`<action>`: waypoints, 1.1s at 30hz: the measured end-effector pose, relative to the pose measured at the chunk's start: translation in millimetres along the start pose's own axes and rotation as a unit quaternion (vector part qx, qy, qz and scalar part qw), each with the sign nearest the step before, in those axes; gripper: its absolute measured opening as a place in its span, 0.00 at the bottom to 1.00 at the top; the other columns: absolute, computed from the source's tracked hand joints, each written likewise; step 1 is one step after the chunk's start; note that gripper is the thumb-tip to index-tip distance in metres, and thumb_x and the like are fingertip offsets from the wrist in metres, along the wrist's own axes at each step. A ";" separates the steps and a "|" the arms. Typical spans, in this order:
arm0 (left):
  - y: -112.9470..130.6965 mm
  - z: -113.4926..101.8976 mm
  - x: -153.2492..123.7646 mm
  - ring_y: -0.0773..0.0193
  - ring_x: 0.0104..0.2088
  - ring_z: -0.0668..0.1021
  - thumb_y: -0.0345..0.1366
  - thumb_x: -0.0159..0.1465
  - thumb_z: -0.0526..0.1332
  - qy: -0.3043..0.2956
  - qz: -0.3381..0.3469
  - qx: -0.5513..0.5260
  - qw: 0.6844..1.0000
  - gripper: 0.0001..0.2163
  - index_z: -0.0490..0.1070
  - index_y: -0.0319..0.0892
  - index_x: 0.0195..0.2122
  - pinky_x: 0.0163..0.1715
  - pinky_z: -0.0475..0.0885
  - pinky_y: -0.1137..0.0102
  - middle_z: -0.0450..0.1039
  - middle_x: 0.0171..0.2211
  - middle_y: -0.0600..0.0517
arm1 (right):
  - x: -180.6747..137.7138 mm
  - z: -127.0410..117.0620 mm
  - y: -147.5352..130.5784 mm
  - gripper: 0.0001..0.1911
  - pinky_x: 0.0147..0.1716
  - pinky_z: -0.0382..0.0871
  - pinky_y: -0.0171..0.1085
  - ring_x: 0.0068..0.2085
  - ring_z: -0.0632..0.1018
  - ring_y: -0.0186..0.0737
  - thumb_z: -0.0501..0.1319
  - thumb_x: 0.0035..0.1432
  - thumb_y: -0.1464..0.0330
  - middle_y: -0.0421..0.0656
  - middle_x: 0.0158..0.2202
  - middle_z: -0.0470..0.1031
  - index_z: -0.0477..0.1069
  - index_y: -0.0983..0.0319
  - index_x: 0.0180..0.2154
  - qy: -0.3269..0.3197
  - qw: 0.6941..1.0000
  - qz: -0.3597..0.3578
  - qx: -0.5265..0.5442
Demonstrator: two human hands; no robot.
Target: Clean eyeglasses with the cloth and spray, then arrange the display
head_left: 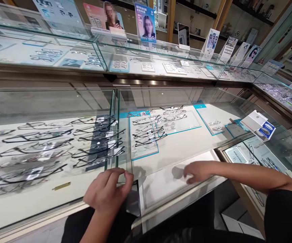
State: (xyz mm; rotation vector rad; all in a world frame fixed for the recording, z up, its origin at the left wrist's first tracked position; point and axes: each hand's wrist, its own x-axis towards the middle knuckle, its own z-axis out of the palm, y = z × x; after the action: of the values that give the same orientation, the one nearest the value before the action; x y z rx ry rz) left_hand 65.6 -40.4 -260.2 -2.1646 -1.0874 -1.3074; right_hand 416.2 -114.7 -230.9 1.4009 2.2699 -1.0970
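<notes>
Glass showcases [115, 135], eyeglass frames [148, 133], shop shelving [198, 11] behind

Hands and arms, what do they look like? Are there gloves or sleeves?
No gloves. The left hand and right hand are bare, with no rings or watch showing. A black short sleeve covers the top of the right arm.

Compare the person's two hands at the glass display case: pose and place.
The left hand is curled, fingertips by the glass divider; the right hand lies flatter, fingers stretched forward. The left hand sits beside the section crowded with glasses frames; the right hand reaches onto a white tray. Both are bare, at the case's near side.
</notes>
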 end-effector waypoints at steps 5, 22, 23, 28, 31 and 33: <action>3.6 4.3 4.6 0.63 0.26 0.75 0.24 0.54 0.67 0.007 -0.001 -0.017 1.000 0.11 0.68 0.45 0.32 0.26 0.64 0.70 0.77 0.26 0.56 | -33.3 -91.9 -49.1 0.11 0.44 0.70 0.39 0.42 0.82 0.43 0.61 0.68 0.66 0.43 0.41 0.86 0.83 0.58 0.41 0.138 0.988 -0.047 -0.042; 14.9 20.2 9.1 0.62 0.26 0.71 0.27 0.60 0.67 -0.015 -0.017 0.029 0.999 0.08 0.67 0.45 0.32 0.27 0.61 0.68 0.75 0.25 0.56 | 85.5 -186.8 48.7 0.15 0.59 0.60 0.50 0.60 0.71 0.56 0.57 0.68 0.71 0.52 0.58 0.82 0.83 0.65 0.44 0.338 0.879 0.128 -0.310; 14.9 21.4 8.8 0.62 0.27 0.71 0.27 0.60 0.67 -0.016 -0.019 0.029 0.999 0.08 0.67 0.45 0.32 0.27 0.61 0.68 0.75 0.26 0.56 | 87.4 -188.1 47.7 0.15 0.59 0.60 0.50 0.60 0.72 0.56 0.56 0.68 0.71 0.53 0.56 0.82 0.83 0.65 0.44 0.339 0.878 0.128 -0.312; 9.3 25.2 7.5 0.62 0.27 0.72 0.28 0.62 0.66 -0.031 -0.033 0.021 0.999 0.07 0.68 0.45 0.32 0.27 0.61 0.67 0.75 0.26 0.55 | 98.1 -190.9 40.1 0.17 0.56 0.59 0.51 0.56 0.71 0.57 0.54 0.67 0.74 0.57 0.52 0.83 0.83 0.69 0.43 0.338 0.877 0.136 -0.314; 10.5 20.3 6.6 0.60 0.30 0.75 0.30 0.63 0.66 -0.051 -0.029 -0.008 0.998 0.05 0.71 0.45 0.33 0.32 0.64 0.65 0.78 0.29 0.53 | 96.0 -185.5 35.3 0.19 0.55 0.59 0.51 0.54 0.72 0.56 0.52 0.67 0.78 0.59 0.49 0.83 0.83 0.70 0.43 0.341 0.876 0.151 -0.305; 18.3 14.0 4.1 0.57 0.34 0.77 0.33 0.64 0.67 -0.066 -0.010 -0.048 0.997 0.04 0.73 0.44 0.35 0.36 0.66 0.63 0.80 0.33 0.50 | 86.6 -178.2 32.2 0.20 0.55 0.59 0.51 0.53 0.72 0.55 0.52 0.67 0.78 0.58 0.48 0.84 0.83 0.70 0.42 0.344 0.877 0.160 -0.295</action>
State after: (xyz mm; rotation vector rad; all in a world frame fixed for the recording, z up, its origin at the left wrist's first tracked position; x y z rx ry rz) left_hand 88.9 -40.9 -262.3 -2.3460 -1.1204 -1.2653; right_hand 429.0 77.0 -173.1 1.9520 2.3271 0.2604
